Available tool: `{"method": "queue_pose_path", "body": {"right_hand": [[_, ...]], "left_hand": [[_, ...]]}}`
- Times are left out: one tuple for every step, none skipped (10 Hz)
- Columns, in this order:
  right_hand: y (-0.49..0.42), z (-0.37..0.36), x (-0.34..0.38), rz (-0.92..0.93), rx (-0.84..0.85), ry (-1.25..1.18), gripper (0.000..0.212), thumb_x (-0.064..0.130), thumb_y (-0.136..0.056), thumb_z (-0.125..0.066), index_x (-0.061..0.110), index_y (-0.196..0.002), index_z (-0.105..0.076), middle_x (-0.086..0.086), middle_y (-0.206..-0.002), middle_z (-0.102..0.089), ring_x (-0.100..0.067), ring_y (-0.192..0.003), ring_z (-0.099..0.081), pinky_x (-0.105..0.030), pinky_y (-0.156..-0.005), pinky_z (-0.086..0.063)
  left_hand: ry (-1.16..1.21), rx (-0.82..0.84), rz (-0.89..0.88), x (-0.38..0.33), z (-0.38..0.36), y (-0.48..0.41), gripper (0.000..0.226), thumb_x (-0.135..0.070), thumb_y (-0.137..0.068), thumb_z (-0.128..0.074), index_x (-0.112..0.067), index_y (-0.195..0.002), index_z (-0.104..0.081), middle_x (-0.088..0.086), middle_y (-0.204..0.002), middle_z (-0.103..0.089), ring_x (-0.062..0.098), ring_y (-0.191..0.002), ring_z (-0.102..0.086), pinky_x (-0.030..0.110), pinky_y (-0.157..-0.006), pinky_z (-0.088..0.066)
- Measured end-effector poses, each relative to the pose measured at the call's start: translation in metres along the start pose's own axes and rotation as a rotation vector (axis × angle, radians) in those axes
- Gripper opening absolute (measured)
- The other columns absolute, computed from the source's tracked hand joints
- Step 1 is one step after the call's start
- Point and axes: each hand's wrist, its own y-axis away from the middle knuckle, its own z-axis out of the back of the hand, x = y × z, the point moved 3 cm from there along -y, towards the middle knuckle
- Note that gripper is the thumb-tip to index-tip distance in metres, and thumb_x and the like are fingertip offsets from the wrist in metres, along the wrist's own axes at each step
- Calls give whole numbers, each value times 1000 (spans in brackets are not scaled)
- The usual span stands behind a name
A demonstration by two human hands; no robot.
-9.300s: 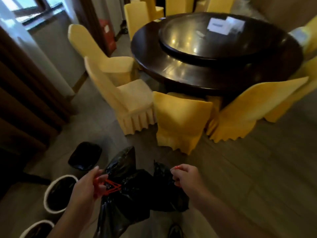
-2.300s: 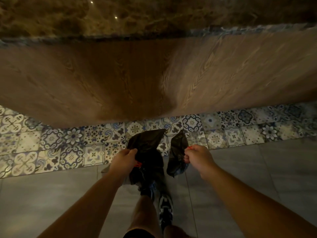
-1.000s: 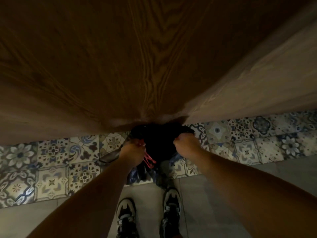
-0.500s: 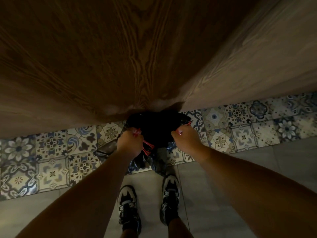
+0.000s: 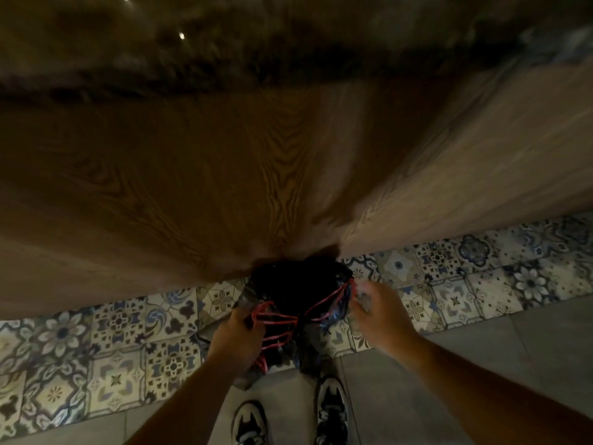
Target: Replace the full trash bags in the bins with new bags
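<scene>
Black trash bags (image 5: 293, 284) with red drawstrings (image 5: 277, 321) sit low in front of me, pressed against the foot of a wooden corner. My left hand (image 5: 236, 340) grips a bunch of bag plastic and several loops of red drawstring. My right hand (image 5: 378, 316) is blurred; its fingers are curled at the bag's right edge, where a red drawstring runs up to them. The bags' lower part hangs between my hands toward my shoes. No bin is in view.
A wood-grain panelled corner (image 5: 279, 187) rises directly ahead, with a dark marble surface (image 5: 224, 43) above it. A strip of patterned blue-and-white tiles (image 5: 112, 342) borders its base. Grey floor tiles (image 5: 481, 348) lie under my shoes (image 5: 332, 409).
My head has tilted up, showing the marble top again. The red drawstrings are pulled out wider between my hands. My right hand has moved slightly right and is blurred.
</scene>
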Motion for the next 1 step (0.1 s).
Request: {"method": "queue_pose_path", "body": {"right_hand": [[50, 22, 11, -35, 14, -75, 18, 32, -100, -67, 32, -117, -62, 14, -112, -64, 0, -99, -64, -17, -76, -54]], "left_hand": [[91, 0, 32, 23, 13, 40, 41, -42, -101, -54, -31, -140, -50, 2, -115, -70, 21, -90, -75, 47, -79, -65]]}}
